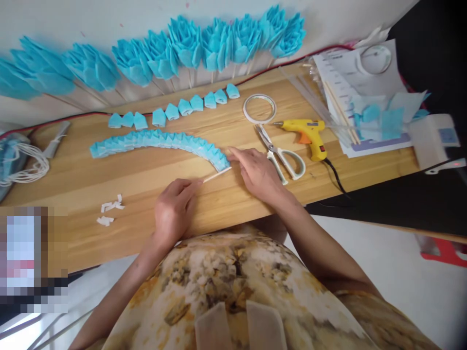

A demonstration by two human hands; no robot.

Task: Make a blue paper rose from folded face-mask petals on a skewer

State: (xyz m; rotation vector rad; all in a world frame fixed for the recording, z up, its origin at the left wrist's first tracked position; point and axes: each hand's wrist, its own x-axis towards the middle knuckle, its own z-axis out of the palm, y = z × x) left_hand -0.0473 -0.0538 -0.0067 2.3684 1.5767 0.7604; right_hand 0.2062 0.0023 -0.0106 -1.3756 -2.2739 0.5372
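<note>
My left hand rests on the wooden table, fingers pinched round the near end of a thin wooden stick. That stick's far end lies under the right tip of a long curved strip of folded blue paper petals. My right hand lies flat beside it, fingers stretched out and pressing the strip's end onto the stick. Just right of this hand lie white-handled scissors.
A row of small folded blue pieces lies behind the strip. Finished blue paper flowers lean on the wall. A tape roll, a yellow glue gun, paper scraps and stacked papers lie around.
</note>
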